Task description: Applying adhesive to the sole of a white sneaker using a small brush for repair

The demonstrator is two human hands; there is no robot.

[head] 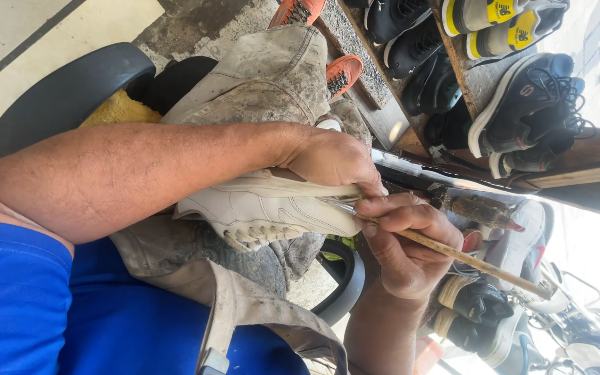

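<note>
Fingers of the right hand (404, 243) pinch a thin wooden brush (453, 253), its tip touching the white sneaker (272, 208). The left hand (331, 160) grips the sneaker's heel end, fingers curled shut. The sneaker rests on the lap, below the shoe rack (480, 76).

The left forearm (140, 173) is bare and stretches out long from the body, wrist slightly bent. The left hand (331, 161) is closed in a firm grasp, knuckles up, fingers curled under and out of sight. The right forearm (383, 333) comes in from the opposite side. The right hand (404, 243) is in a pen-like pinch, thumb and fingers (401, 208) pressed together. The 2 hands nearly touch at the fingertips.
</note>
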